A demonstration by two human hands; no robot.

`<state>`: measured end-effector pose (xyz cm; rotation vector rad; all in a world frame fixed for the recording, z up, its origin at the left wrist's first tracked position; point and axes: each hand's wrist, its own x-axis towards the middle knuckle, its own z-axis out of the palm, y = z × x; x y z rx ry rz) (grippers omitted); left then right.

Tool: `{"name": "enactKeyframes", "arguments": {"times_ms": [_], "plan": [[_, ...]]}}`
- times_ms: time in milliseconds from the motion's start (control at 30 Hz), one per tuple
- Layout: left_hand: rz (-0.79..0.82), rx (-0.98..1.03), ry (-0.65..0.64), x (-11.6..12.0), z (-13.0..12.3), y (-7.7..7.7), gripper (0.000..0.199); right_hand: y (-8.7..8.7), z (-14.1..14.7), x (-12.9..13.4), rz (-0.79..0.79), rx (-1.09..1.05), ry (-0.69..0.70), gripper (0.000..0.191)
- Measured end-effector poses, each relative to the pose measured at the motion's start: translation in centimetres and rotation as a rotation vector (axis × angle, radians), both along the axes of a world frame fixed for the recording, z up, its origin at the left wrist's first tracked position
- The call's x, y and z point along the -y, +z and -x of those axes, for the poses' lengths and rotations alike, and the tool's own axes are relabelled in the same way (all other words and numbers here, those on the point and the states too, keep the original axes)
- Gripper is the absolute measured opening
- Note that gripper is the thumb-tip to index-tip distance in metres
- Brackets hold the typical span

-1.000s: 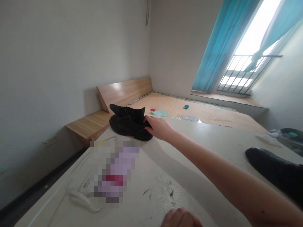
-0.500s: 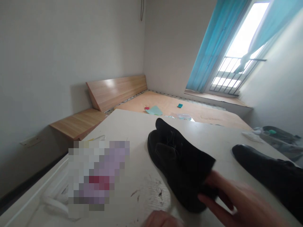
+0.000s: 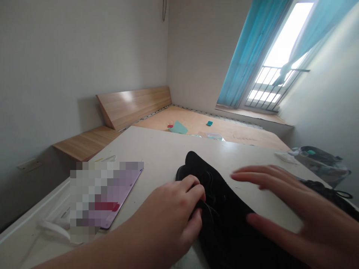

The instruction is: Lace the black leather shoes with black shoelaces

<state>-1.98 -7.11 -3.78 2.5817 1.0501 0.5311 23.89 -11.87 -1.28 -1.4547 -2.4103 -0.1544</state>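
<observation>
A black lace-up shoe point(image 3: 224, 209) rests on the white table, its toe pointing away from me and its laces loose near the middle. My left hand point(image 3: 179, 209) is closed on the shoe's left side, the fingers curled over the edge beside the laces. To the right of the shoe, my right hand point(image 3: 286, 209) is spread, thumb and fingers apart, slightly blurred; its thumb is close to the shoe's edge. Behind that hand a second black shoe point(image 3: 322, 186) with a looped lace is partly hidden.
A purple, partly pixelated flat item point(image 3: 127, 194) lies on the left of the white table point(image 3: 157, 149), near a white strap point(image 3: 56, 229). Past the table is a bed point(image 3: 238, 130) with small papers on it. A clear plastic bag point(image 3: 325, 164) is at the right.
My left hand has come up from the bottom edge and taken hold of the shoe's side. My right hand has let go of the shoe's heel end and opened. The shoe has shifted slightly nearer.
</observation>
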Motion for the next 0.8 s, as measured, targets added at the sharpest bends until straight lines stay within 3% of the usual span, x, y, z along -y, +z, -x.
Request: {"name": "enactKeyframes", "arguments": {"times_ms": [100, 167, 233, 367, 433, 533, 633, 733, 800], "plan": [[0.083, -0.081, 0.029, -0.5, -0.3, 1.7, 0.021, 1.0, 4.2, -2.7, 0.296, 0.161, 0.132, 0.094], [0.086, -0.143, 0.024, -1.0, -0.4, 2.3, 0.026, 0.9, 5.7, -3.8, 0.446, 0.217, 0.153, 0.101], [0.081, -0.196, 0.007, -1.5, -0.5, 2.7, 0.023, 0.7, 6.1, -4.2, 0.507, 0.179, 0.192, 0.089], [0.07, -0.337, -0.062, -2.4, -1.1, 3.5, 0.016, 0.4, 5.5, -4.0, 0.565, -0.004, 0.285, 0.032], [0.08, -0.397, -0.101, -2.9, -1.5, 3.9, 0.016, 0.2, 4.8, -4.0, 0.624, -0.121, 0.298, 0.019], [0.121, -0.389, -0.12, -3.5, -2.1, 4.0, 0.019, -0.3, 2.9, -4.8, 0.683, -0.519, 0.225, 0.029], [0.183, -0.318, -0.107, -4.1, -3.0, 4.0, 0.018, -1.1, -0.3, -6.3, 0.615, -0.947, 0.017, 0.047], [0.228, -0.129, -0.07, -4.5, -3.8, 4.3, 0.025, -2.4, -3.6, -7.9, 0.564, -0.95, -0.281, 0.039], [0.25, 0.033, -0.049, -4.5, -4.1, 4.6, 0.029, -3.4, -5.1, -8.6, 0.628, -0.763, -0.324, 0.031]]}}
